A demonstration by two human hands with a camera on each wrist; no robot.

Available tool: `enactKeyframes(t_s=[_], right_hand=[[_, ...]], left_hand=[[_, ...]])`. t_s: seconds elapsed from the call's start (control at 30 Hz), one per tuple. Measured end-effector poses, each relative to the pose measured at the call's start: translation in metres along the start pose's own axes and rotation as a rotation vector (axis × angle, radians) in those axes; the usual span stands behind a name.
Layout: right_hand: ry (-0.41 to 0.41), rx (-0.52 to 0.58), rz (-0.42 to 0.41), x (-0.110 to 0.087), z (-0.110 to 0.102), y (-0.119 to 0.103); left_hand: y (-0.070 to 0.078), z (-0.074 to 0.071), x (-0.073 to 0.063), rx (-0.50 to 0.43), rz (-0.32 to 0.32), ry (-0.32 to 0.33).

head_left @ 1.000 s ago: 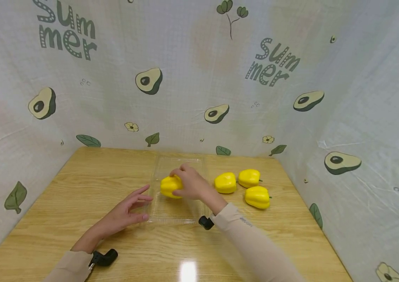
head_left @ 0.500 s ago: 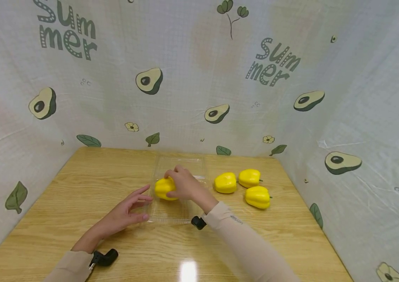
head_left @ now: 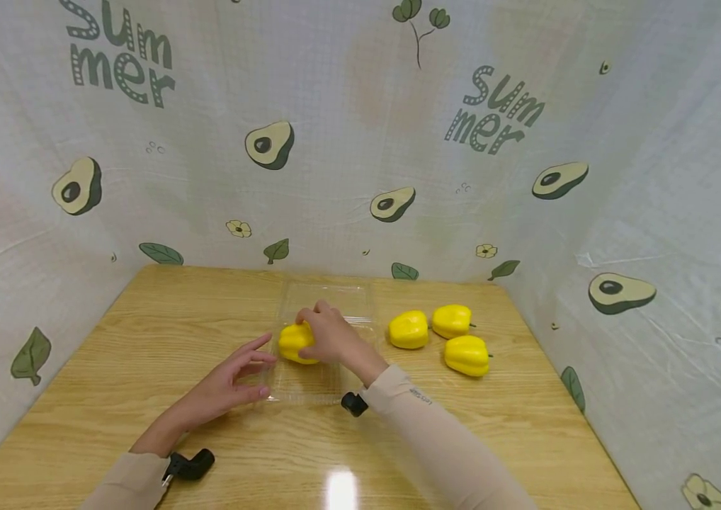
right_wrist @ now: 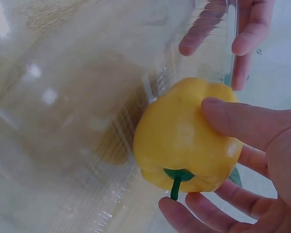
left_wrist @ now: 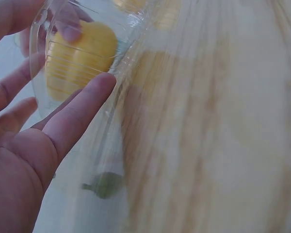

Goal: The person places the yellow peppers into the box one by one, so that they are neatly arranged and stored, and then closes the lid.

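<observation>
A yellow bell pepper (right_wrist: 184, 136) with a green stem is in my right hand (head_left: 333, 336), thumb on one side and fingers on the other. It sits inside a clear plastic container (head_left: 309, 389), toward the left wall; whether it touches the bottom I cannot tell. My left hand (head_left: 226, 382) is at the container's left side, fingers spread and extended. In the left wrist view the thumb (left_wrist: 85, 109) lies along the clear wall, with the pepper (left_wrist: 82, 58) showing through the plastic.
Three more yellow bell peppers, a left one (head_left: 408, 329), a back one (head_left: 452, 321) and a front one (head_left: 467, 355), lie on the wooden table (head_left: 526, 425) right of the container. The container's clear lid (head_left: 328, 292) extends behind it. A printed cloth (head_left: 335, 142) surrounds the table.
My right hand has moved left with the bell pepper inside the container, mostly in the first half second. The left hand and the three other peppers have stayed in place.
</observation>
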State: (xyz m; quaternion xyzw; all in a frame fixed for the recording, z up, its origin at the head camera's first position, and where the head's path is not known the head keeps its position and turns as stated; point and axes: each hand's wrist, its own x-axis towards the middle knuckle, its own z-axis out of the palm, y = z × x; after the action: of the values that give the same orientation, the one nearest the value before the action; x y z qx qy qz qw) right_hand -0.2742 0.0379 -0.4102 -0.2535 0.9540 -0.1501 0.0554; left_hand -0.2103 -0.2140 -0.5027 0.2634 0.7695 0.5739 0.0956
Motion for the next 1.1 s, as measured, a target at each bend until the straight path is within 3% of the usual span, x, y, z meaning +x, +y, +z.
enactKeyframes(t_s=[0.27,0.6,1.1], right_hand=[[-0.002,-0.028,-0.007,0.0012,0.0053,-0.0025],[-0.005,-0.066,-0.003,0.0016,0.0063,-0.0054],[-0.023,-0.111,-0.018,-0.0047,0.0034,-0.0042]], left_hand=[[-0.0012,0.0001,-0.0003,-0.006,0.017,-0.003],[0.0007,0.0008,-0.0004,-0.009,-0.019,0.007],[0.0000,0.0011,-0.0001,-0.008,-0.020,0.004]])
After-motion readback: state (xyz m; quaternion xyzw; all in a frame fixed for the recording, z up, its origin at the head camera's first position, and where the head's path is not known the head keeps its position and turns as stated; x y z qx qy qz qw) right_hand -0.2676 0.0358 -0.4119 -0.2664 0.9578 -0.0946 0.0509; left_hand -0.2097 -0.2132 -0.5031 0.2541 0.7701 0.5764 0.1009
